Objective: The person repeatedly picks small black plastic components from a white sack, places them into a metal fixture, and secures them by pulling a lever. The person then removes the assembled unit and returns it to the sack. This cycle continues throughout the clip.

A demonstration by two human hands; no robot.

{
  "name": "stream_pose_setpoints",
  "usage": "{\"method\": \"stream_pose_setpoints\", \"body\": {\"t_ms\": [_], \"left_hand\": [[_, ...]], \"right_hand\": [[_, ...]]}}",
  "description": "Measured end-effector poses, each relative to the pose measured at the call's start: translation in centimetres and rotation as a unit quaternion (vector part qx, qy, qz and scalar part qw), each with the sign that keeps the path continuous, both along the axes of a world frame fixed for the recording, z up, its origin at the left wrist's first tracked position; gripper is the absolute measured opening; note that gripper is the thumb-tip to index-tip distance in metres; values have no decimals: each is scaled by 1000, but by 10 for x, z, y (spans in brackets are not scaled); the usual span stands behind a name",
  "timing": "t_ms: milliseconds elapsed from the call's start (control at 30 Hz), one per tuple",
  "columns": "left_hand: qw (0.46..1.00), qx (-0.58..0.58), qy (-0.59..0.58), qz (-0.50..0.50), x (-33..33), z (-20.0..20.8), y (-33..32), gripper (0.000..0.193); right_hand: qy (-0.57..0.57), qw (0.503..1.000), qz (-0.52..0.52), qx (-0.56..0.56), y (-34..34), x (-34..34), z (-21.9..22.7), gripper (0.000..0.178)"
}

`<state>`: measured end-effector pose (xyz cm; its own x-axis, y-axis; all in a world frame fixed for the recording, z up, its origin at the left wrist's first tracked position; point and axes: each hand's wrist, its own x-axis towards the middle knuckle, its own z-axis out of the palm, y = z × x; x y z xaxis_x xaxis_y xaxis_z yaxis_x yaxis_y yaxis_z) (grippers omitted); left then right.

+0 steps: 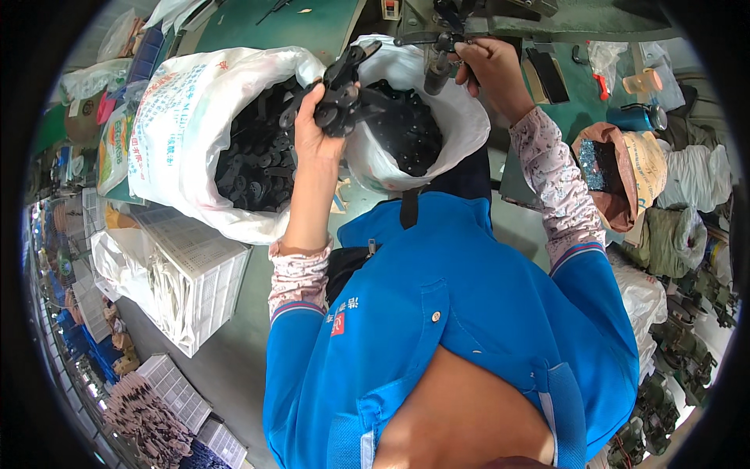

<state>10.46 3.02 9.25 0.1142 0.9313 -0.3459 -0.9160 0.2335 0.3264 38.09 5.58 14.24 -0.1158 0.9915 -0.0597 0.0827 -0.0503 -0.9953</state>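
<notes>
My left hand point(319, 129) is closed around a bunch of black flat lever-like parts point(341, 98), held above the gap between two white sacks. At the top, the fingers of my right hand point(496, 74) are pinched at the end of a long black part point(422, 37). That part lies across a dark machine fixture with a cylindrical post point(437, 76) below it. Exactly how the part sits on the fixture is hidden. Many similar black parts point(254, 168) fill the large left sack point(183, 125). More black parts point(406, 129) lie in the smaller sack point(461, 133) before me.
A green tabletop point(293, 27) extends behind the sacks. To the right are a blue bottle point(631, 117), a red-handled tool point(600, 86) and a brown bag point(617, 203) with small shiny pieces. A white crate point(199, 266) stands at lower left.
</notes>
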Motion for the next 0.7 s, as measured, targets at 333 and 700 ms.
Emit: {"method": "stream_pose_setpoints", "body": {"t_ms": [333,700], "left_hand": [[999,-2,-48,-3,18,-14,9,36],[998,-22,-38,-54,35,-11,-7,35]], "right_hand": [[-45,997,19,59,-82,-19,-50,33],[-286,825,139,467,-80,-28,-26,45]]}}
